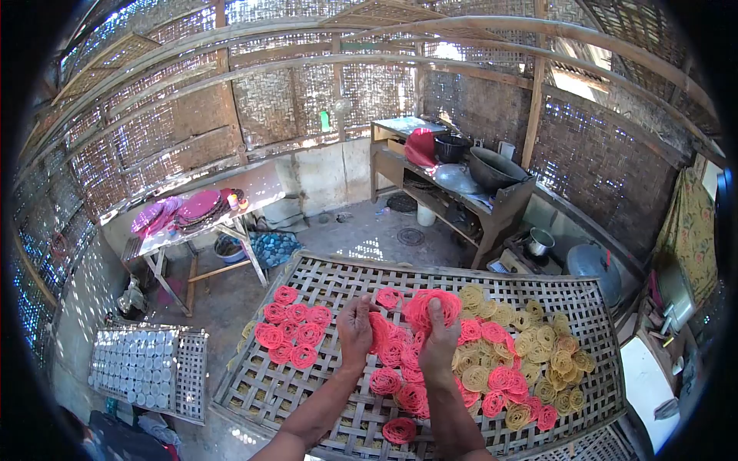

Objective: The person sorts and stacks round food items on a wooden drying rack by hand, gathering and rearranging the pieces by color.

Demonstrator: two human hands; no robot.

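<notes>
My right hand [439,343] grips a stack of pink coiled noodle-like crackers [421,309], its thumb lying across the front. My left hand [355,332] is closed at the edge of more pink coiled crackers [380,333]; its fingertips are partly hidden. Both hands are above a woven bamboo tray [269,396]. Separate pink crackers [304,355] lie flat in a group left of my left hand. Below and between my wrists is a looser heap of pink crackers [411,398]. Yellowish coiled crackers [542,346], mixed with pink ones, cover the tray's right part.
Behind the tray, a wooden bench [500,215] bears a large dark pan [496,169]. At left stands a table [157,240] with pink and purple round stacks [200,205]. A rack of pale discs [134,369] lies lower left. A metal pot [540,241] sits at right.
</notes>
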